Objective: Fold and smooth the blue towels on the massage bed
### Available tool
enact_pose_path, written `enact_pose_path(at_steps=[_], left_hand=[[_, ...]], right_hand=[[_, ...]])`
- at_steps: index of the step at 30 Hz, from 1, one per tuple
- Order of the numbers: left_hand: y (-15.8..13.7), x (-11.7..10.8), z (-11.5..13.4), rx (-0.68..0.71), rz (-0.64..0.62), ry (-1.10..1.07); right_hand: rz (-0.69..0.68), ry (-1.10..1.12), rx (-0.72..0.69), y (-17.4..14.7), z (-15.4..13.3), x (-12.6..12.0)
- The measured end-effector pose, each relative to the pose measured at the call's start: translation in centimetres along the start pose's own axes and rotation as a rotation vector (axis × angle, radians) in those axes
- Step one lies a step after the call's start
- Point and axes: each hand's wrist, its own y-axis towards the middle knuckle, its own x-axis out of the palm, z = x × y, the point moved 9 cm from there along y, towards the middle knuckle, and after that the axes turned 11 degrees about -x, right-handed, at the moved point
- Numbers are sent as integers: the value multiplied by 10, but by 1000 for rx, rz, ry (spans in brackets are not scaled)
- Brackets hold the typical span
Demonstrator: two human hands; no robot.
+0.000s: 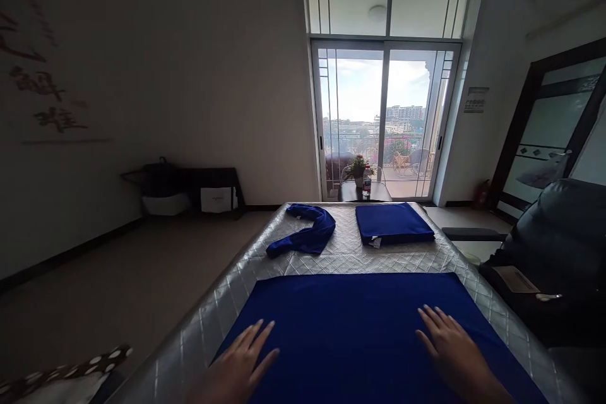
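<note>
A large blue cloth [360, 322] lies spread flat across the lower middle of the frame, on a silver quilted mattress [341, 252]. Both of the person's hands rest on top of it, palms down. The left hand [239, 363] sits at the lower left of the cloth, near its left edge, fingers [260, 334] straight and slightly spread, pointing up and to the right. The right hand [449, 347] sits at the lower right, fingers [433, 322] also straight and spread, pointing up and to the left. Neither hand grips anything; the fabric lies under the fingers and palms, not pinched between them. The cloth stretches smooth between the two hands and beyond the fingertips to its far edge.

Further up the mattress, at frame centre, a crumpled blue cloth [305, 233] lies to the left, and a neatly folded blue cloth [392, 223] lies just beside it to the right. Behind them a glass balcony door [383, 120] lets in daylight, with a small potted plant [357, 170] on a table before it. A dark armchair [553, 246] fills the right edge.
</note>
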Motion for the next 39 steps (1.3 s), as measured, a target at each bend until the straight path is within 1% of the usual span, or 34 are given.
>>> enact_pose_path(at_steps=[2, 3, 4, 5, 6, 7, 8, 10, 12, 14, 16, 18, 19, 21, 26, 28, 29, 31, 33, 37, 39], left_hand=[[28, 4, 67, 159, -146, -46], [39, 6, 102, 255, -183, -55], [50, 9, 131, 328, -188, -59], [60, 14, 155, 378, -195, -64], [68, 22, 170, 401, -198, -66], [76, 31, 179, 404, -197, -70], [82, 40, 181, 393, -198, -77], [92, 57, 170, 359, -201, -87], [97, 67, 151, 336, -206, -87], [103, 68, 127, 291, -200, -70], [112, 63, 100, 209, -175, -45], [121, 58, 76, 134, -156, -13], [126, 57, 65, 112, -152, 2], [133, 56, 43, 89, -156, 32], [144, 64, -24, 10, -170, 134], [145, 66, -45, -28, -164, 144], [145, 66, -52, -44, -164, 141], [143, 64, -58, -60, -156, 130], [141, 60, -56, -64, -148, 119], [140, 54, -55, -166, -132, 97], [139, 52, -53, -176, -127, 96]], right_hand=[[15, 83, -174, 39, -75, -11], [6, 110, -244, 57, -107, -12], [2, 130, -299, 72, -133, -10], [-14, 139, -324, 85, -151, -5], [-34, 147, -330, 96, -163, 2], [-50, 156, -323, 104, -169, 10], [-63, 167, -309, 111, -171, 19], [-70, 197, -285, 117, -168, 32], [-63, 220, -275, 119, -162, 39], [-64, 223, -264, 120, -156, 42], [-79, 213, -241, 121, -146, 44], [-99, 189, -198, 123, -126, 44], [-103, 170, -166, 123, -111, 44], [-97, 119, -83, 122, -69, 41], [-50, -37, 166, 103, 59, 29], [-32, -76, 224, 95, 98, 28], [-27, -85, 240, 93, 112, 29], [-20, -90, 258, 93, 130, 34], [-9, -87, 274, 94, 140, 38], [16, -101, 324, 96, 156, 40], [24, -108, 356, 94, 164, 39]])
